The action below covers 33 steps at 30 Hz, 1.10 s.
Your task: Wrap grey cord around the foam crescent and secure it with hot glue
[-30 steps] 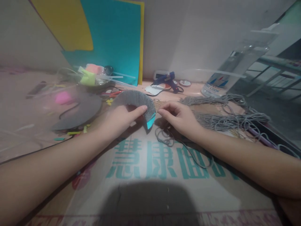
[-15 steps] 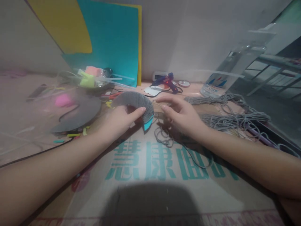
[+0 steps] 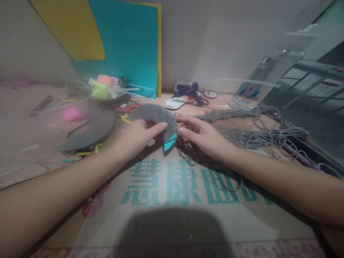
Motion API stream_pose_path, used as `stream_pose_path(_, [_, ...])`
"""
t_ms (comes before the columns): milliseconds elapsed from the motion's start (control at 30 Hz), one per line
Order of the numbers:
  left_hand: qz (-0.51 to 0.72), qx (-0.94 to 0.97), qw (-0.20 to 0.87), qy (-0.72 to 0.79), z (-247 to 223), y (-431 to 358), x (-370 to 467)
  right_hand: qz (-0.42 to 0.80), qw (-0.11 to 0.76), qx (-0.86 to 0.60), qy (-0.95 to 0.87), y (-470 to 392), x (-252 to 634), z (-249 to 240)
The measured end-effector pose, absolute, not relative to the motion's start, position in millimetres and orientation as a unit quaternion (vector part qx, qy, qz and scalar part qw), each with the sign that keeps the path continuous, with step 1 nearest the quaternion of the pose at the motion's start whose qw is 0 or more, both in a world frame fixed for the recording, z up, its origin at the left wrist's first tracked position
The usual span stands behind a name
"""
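My left hand is closed on a curved crescent piece, thumb on top and fingers underneath. Grey yarn covers most of the crescent in tight turns, while its lower tip shows bare turquoise. Close to the right edge of that piece, my right hand has its fingertips pinched on the grey yarn, whose slack loops lie below on the printed board. A strand crosses near the turquoise tip. The exact grip at the right fingertips is partly hidden.
A larger grey crescent lies left with a pink lump. Behind are a glue gun, a bowl of coloured clay-like lumps and a turquoise sheet. Yarn skeins and a clear bottle are right.
My right hand has moved left and slightly down, closer to the wrapped crescent. The taut strand between hand and piece no longer shows. My left hand has kept its grip.
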<state>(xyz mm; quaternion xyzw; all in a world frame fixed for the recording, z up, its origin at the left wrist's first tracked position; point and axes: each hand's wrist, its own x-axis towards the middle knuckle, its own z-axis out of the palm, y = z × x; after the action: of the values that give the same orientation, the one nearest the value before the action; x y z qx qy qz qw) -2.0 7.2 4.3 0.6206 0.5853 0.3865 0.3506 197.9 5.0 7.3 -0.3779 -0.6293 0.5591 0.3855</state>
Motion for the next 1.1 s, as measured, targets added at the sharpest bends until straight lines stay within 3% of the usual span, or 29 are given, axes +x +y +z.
stream_pose_path(200, [0.306, 0.642, 0.381, 0.591, 6, 7, -4, 0.562, 0.341, -0.421, -0.625, 1, 196, 8])
stream_pose_path(467, [0.443, 0.663, 0.427, 0.427, -2, 4, 1, 0.535, 0.402, -0.438, -0.601, 7, 200, 3])
stream_pose_path(667, [0.42, 0.754, 0.374, 0.339, -12, 1, 0, 0.54, 0.428, -0.412, -0.596, 8, 201, 2])
stream_pose_path(1100, [0.382, 0.766, 0.381, 0.35, -14, -2, 0, 0.563, 0.425, -0.387, -0.593, 8, 200, 1])
